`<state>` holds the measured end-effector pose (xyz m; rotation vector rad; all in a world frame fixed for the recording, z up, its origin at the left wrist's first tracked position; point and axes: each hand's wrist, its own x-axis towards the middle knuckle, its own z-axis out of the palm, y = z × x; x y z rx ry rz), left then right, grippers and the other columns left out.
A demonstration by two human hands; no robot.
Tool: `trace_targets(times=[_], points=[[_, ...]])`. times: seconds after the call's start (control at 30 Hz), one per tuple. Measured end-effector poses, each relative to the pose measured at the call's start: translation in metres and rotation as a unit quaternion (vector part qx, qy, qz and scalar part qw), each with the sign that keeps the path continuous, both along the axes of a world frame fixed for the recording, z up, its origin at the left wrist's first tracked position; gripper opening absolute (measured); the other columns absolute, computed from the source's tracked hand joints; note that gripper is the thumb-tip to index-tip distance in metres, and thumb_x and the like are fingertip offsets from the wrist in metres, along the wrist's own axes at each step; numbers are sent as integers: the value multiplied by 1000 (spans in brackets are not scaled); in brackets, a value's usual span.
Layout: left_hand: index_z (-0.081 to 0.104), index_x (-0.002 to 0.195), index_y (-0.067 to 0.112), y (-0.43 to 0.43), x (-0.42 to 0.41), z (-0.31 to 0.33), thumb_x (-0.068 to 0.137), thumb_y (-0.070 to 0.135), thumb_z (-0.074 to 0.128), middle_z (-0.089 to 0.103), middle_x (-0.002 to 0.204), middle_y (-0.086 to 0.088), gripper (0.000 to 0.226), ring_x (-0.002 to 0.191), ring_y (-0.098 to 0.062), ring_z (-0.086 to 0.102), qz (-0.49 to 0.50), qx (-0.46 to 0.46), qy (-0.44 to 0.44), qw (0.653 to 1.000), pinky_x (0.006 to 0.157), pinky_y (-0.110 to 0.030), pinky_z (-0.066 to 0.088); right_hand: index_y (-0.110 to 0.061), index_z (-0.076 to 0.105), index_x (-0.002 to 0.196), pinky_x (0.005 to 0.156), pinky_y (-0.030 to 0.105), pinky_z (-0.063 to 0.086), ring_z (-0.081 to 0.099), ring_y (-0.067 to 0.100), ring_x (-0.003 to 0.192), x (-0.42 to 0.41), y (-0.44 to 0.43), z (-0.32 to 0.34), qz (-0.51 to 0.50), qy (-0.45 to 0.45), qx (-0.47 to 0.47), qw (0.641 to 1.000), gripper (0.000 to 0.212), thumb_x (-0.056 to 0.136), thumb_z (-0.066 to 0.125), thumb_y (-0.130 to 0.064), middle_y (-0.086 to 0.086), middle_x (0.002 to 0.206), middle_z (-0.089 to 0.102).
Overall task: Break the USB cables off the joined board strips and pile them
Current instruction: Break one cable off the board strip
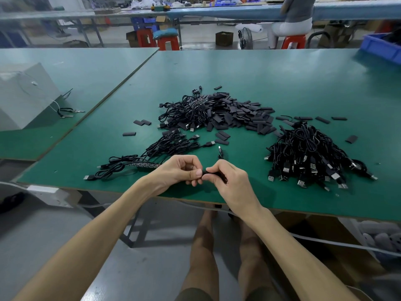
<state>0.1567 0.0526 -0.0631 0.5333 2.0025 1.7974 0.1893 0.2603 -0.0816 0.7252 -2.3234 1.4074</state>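
Both hands meet just over the near edge of the table (282, 68). The left hand (180, 171) is closed on the end of the strip (144, 164), thumb on top, and the right hand (230, 181) is pinched shut on a small black piece right beside it, the two thumbs almost touching. This looks like the snap itself, one cable being bent off the joined board. The strip runs out to the left from the left hand, with its cables (171, 144) trailing away across the green top.

The finished pile (312, 157) lies to the right, well apart from the hands. A heap of black sleeves (236, 114) mixed with more cables sits further back in the middle.

Risks from here: the break happens at the table's lip, so a piece that slips from the fingers would likely drop to the floor between the knees. Bending too far from the joint could crack the board in the wrong place or strain the wire. The trailing cables could snag and drag the strip when the hands pull apart.

There is open green surface between the hands and the pile, and a clear path rightward for dropping the freed cable. Stray sleeves dot the middle but do not block it.
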Motion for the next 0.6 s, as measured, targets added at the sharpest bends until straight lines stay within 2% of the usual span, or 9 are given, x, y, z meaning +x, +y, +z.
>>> trace_targets(times=[0.13, 0.2, 0.3, 0.37, 0.43, 0.53, 0.6], points=[[68, 88, 13, 1, 1, 0, 94, 16, 69, 69, 80, -9, 8, 67, -13, 59, 8, 11, -9, 1000, 61, -19, 47, -4, 65, 90, 68, 9, 41, 57, -1, 76, -2, 1, -2, -10, -9, 0, 1000, 17, 89, 79, -14, -9, 84, 62], [69, 91, 11, 3, 2, -1, 97, 18, 68, 69, 82, -9, 9, 67, -14, 59, 21, 9, -10, 1000, 61, -19, 47, -9, 64, 90, 69, 9, 41, 57, -1, 78, -4, 1, -2, -18, -24, -8, 1000, 17, 89, 79, -16, -15, 83, 60], [69, 91, 9, 6, 4, -5, 96, 22, 69, 70, 78, -10, 14, 62, -15, 59, 79, -16, 15, 997, 53, -19, 46, -16, 65, 96, 74, 15, 46, 61, 4, 84, -7, 1, -1, -17, -60, -1, 998, 16, 92, 78, -25, -14, 88, 65], [69, 88, 6, 7, 4, -7, 96, 19, 69, 70, 75, -13, 15, 56, -17, 57, 125, -4, 21, 992, 48, -20, 45, -22, 68, 106, 84, 28, 50, 61, 12, 93, -9, 2, 0, -31, -92, 19, 995, 16, 95, 74, -32, -12, 93, 66], [69, 86, 5, 5, 4, -9, 96, 17, 70, 69, 73, -15, 15, 52, -18, 54, 168, 16, 22, 985, 46, -21, 44, -24, 71, 113, 93, 36, 44, 54, 12, 100, -11, 2, 1, -63, -85, 36, 994, 18, 97, 71, -31, -19, 93, 61], [69, 86, 7, 5, 4, -8, 96, 18, 70, 70, 74, -16, 14, 50, -20, 54, 198, 12, 42, 979, 44, -23, 44, -21, 76, 111, 98, 34, 30, 42, 6, 110, -13, 4, 3, -101, -68, 37, 992, 17, 96, 71, -26, -31, 93, 53], [70, 87, 12, 10, 4, -3, 96, 22, 69, 70, 76, -14, 14, 55, -21, 59, 209, 18, 71, 975, 43, -25, 45, -18, 77, 104, 96, 33, 37, 49, 10, 107, -16, 6, 4, -84, -118, 12, 989, 14, 97, 70, -28, -23, 91, 62]])
